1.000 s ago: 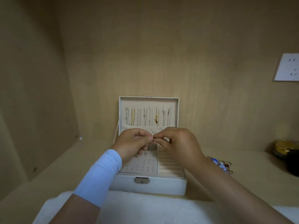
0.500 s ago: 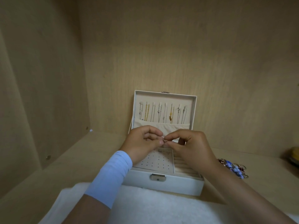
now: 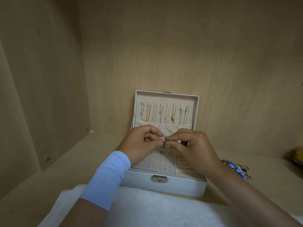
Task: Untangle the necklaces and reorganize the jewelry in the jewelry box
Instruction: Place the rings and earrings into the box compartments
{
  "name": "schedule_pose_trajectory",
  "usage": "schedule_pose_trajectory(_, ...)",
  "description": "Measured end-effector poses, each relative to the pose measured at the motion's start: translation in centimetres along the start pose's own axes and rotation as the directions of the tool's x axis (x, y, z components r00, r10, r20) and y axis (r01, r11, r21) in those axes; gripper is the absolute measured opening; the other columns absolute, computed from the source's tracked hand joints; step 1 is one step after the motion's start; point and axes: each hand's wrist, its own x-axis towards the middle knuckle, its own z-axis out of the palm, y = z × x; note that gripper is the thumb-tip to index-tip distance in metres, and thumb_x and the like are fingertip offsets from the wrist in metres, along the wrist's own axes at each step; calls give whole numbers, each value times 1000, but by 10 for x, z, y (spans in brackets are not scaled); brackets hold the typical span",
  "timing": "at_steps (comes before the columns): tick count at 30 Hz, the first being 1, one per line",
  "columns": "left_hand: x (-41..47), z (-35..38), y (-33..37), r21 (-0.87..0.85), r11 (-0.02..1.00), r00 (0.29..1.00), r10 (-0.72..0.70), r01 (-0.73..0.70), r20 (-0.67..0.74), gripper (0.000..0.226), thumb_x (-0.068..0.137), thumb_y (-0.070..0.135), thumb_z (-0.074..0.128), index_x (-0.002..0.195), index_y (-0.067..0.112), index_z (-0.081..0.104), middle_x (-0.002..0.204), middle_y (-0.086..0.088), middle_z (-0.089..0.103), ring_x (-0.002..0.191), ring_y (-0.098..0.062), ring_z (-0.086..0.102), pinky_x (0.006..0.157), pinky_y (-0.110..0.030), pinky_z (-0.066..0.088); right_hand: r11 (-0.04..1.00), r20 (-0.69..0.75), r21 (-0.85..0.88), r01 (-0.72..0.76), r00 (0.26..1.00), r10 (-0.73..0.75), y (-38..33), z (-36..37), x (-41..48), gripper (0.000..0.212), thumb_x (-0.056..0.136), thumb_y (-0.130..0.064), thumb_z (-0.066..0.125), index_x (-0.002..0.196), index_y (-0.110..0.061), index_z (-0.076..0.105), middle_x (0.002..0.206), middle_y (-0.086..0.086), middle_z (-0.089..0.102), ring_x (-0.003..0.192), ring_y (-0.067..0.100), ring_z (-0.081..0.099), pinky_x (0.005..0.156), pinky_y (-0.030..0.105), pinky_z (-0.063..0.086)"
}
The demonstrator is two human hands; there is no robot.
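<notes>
A smooth, light blue cloth band (image 3: 106,177) wraps the left wrist, at the left front corner of the jewelry box (image 3: 180,185). It is snug, with faint creases, and reaches from the base of the left hand (image 3: 142,141) partway down the forearm. The right hand (image 3: 193,148) and forearm, over the box's right side, are uncovered.

Tiny pinched piece (image 3: 165,141) unidentifiable, yellow object (image 3: 298,155) cut off at right edge

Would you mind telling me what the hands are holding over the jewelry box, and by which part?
The left hand and right hand together pinch one tiny rose-gold piece; which part is too small to tell.
</notes>
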Motion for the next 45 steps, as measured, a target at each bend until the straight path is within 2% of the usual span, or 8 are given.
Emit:
schedule_pose_trajectory(4, -3, -24, -5, 352, 936, 999, -7, 23, -47, 12, 81, 20, 73, 82, 32, 73, 80, 15, 69, 73, 3, 59, 72, -10, 45, 976, 84, -195, -101, 989, 120, -7, 5, 4, 7, 83, -38, 76, 89, -37, 78, 86, -22, 68, 77, -1, 60, 68, 20, 46)
schedule_pose_trajectory(9, -6, -35, -8, 528, 846, 997, -49, 74, -61, 14, 85, 19, 66, 88, 31, 73, 87, 17, 68, 79, 2, 58, 77, -16, 46, 907, 180, -405, -112, 963, 199, -23, 28, 19, 9, 88, -38, 70, 94, -38, 76, 95, -19, 67, 91, 1, 58, 75, 26, 49)
schedule_pose_trajectory(17, -3, -29, -23, 583, 807, 995, -89, 94, -38, 14, 85, 21, 68, 91, 32, 74, 100, 12, 69, 89, -10, 62, 85, -23, 49, 837, 218, -544, -56, 954, 206, -21, 54, 33, 15, 89, -34, 63, 94, -36, 77, 94, -14, 68, 88, 7, 61, 73, 31, 53)
schedule_pose_trajectory(22, -2, -29, -23, 591, 802, 995, -96, 87, -16, 16, 86, 21, 66, 94, 32, 74, 103, 11, 69, 94, -12, 63, 88, -26, 50, 807, 230, -591, 7, 960, 160, -18, 61, 35, 16, 87, -32, 61, 90, -36, 76, 86, -11, 64, 79, 11, 61, 62, 26, 44)
schedule_pose_trajectory(27, -2, -30, -25, 598, 798, 997, -82, 73, -12, 17, 86, 21, 65, 98, 31, 73, 106, 9, 68, 96, -12, 62, 89, -26, 49, 806, 374, -584, 98, 913, 160, -21, 55, 37, 17, 86, -33, 58, 88, -32, 75, 89, -10, 65, 81, 14, 62, 66, 32, 52)
schedule_pose_trajectory(35, -2, -24, -21, 623, 782, 998, -64, 33, 28, 25, 92, 22, 54, 101, 36, 74, 105, 7, 67, 93, -13, 62, 82, -25, 50, 859, 443, -511, 23, 864, 240, -24, 40, 35, 25, 91, -28, 57, 104, -42, 74, 107, -16, 65, 100, 9, 59, 77, 29, 49)
schedule_pose_trajectory(39, -3, -22, -20, 638, 770, 998, -58, 24, 32, 22, 91, 27, 56, 97, 36, 75, 103, 10, 66, 93, -11, 60, 82, -25, 50, 896, 333, -434, -96, 907, 259, -19, 22, 33, 19, 91, -28, 60, 97, -40, 74, 101, -20, 64, 95, 1, 59, 84, 31, 51)
schedule_pose_trajectory(45, -5, -12, -11, 683, 730, 999, 51, -38, 1, 18, 92, 29, 58, 101, 33, 72, 105, 12, 66, 99, -10, 56, 88, -25, 47, 887, 177, -382, -257, 922, 344, 4, -51, 8, 16, 92, -26, 64, 92, -39, 74, 97, -22, 65, 76, -18, 52, 67, 11, 36)
